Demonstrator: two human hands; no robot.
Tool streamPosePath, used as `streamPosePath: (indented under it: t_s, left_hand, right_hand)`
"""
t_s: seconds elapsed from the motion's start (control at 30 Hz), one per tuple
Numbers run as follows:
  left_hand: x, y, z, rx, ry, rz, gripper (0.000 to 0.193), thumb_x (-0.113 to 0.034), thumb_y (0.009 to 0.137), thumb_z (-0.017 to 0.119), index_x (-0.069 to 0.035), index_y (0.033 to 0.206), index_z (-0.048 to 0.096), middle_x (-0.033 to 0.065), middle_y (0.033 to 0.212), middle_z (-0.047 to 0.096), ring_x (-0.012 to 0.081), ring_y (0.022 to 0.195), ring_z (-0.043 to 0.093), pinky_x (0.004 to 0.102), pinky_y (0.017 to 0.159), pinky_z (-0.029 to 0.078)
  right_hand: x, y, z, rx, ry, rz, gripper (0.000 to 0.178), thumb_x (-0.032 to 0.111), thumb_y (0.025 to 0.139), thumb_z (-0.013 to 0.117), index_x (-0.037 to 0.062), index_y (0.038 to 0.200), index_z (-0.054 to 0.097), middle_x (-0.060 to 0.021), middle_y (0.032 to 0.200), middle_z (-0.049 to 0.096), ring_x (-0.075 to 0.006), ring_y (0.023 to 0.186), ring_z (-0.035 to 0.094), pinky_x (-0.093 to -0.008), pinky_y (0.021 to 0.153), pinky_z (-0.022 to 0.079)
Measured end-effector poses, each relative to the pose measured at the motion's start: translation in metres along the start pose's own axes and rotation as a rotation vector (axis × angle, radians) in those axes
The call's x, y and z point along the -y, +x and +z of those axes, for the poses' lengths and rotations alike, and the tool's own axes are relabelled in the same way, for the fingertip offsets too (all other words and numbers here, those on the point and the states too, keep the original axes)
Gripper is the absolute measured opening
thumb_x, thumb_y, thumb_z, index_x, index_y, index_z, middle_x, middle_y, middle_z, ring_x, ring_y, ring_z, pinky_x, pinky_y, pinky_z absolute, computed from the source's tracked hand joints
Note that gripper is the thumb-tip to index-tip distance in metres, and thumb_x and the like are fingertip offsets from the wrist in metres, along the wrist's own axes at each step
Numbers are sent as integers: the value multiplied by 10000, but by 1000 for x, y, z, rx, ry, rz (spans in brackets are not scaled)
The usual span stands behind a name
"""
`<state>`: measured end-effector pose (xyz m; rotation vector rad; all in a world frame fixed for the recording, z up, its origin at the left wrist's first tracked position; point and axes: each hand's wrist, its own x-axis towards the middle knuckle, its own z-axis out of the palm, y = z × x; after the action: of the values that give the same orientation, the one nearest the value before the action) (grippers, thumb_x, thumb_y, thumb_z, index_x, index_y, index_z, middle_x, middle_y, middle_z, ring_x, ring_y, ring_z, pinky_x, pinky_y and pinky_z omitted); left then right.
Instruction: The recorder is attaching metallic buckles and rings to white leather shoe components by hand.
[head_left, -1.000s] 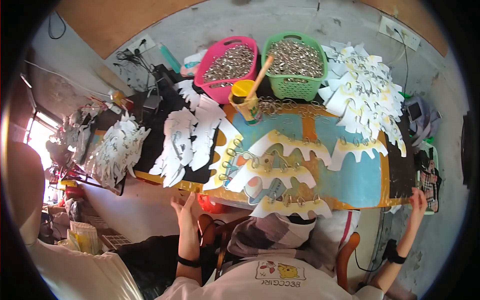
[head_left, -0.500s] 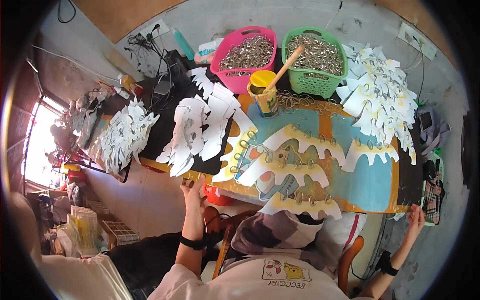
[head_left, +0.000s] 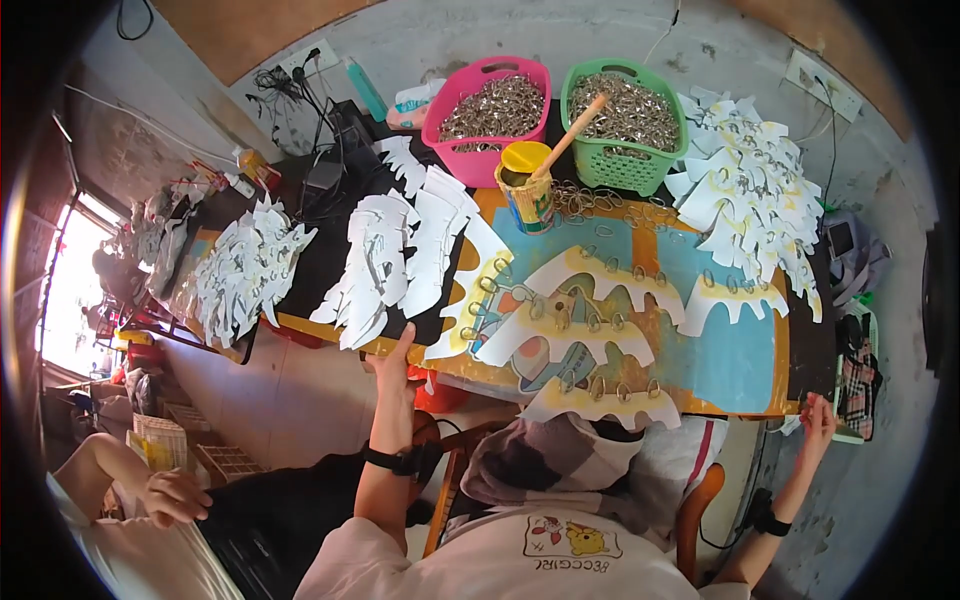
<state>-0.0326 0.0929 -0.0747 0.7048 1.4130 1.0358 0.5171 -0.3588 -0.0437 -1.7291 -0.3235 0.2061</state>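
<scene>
My left hand (head_left: 391, 372) grips the front edge of the work table (head_left: 735, 370), its thumb on top and its other fingers partly hidden below. At the front right corner, my right hand (head_left: 818, 418) has its fingers curled against the table edge. White scalloped paper pieces with yellowish smears and metal rings lie before me, one a front piece (head_left: 600, 400) overhanging the edge. Closest to my left hand are a piece set upright (head_left: 472, 300) and a stack of plain white pieces (head_left: 372, 265).
A pink basket (head_left: 432, 128) and a green basket (head_left: 625, 172) hold metal rings. Between them stands a yellow can (head_left: 527, 205) with a wooden-handled tool (head_left: 572, 132). Piles of ringed pieces (head_left: 735, 190) sit at right and left. Another person's hand (head_left: 175, 497) is at lower left.
My left thumb has come over the table edge. The table's right end and my right hand have shifted slightly left. Another person's hand has come into view at lower left.
</scene>
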Motion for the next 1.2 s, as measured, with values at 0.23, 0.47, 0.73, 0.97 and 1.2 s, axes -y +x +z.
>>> streamPosePath:
  t_s: [0.23, 0.47, 0.73, 0.97, 1.2]
  left_hand:
    - [-17, -12, -17, 76, -25, -275, 516, -296, 771, 791, -98, 1167, 524, 154, 1300, 447, 367, 1230, 398, 793, 929, 248]
    - [-25, -17, -34, 254, -179, -369, 237, -196, 773, 688, -132, 960, 557, 88, 1153, 523, 312, 1063, 488, 810, 930, 209]
    - [-29, -11, -49, 204, -235, -386, 130, -171, 728, 597, -133, 826, 520, 70, 940, 540, 306, 1000, 539, 763, 961, 244]
    - [-24, -17, -52, 206, -215, -336, 141, -188, 753, 594, -140, 869, 530, 68, 972, 545, 296, 1015, 543, 757, 949, 274]
    - [-21, -15, -57, 253, -248, -342, 208, -176, 795, 592, -118, 991, 556, 73, 1004, 573, 309, 1049, 554, 759, 931, 292]
  right_hand:
    - [7, -12, 9, -31, 27, 0, 300, 313, 949, 607, 24, 997, 669, 1, 909, 638, -60, 716, 489, -224, 687, 415]
    - [-15, -14, -16, -25, -7, 10, 311, 321, 951, 604, 21, 995, 672, 12, 877, 634, -34, 695, 481, -203, 646, 404]
    - [-25, -16, -16, -48, -3, 27, 336, 335, 951, 603, 14, 1023, 669, 15, 888, 638, -25, 700, 489, -195, 653, 411]
    - [-22, -21, -12, -38, -10, 35, 344, 340, 955, 595, 14, 1032, 672, 16, 889, 641, -23, 701, 493, -196, 659, 417]
    - [-18, -19, -7, -43, -7, 36, 335, 334, 969, 574, 19, 1020, 677, 37, 813, 592, -20, 686, 479, -188, 646, 408]
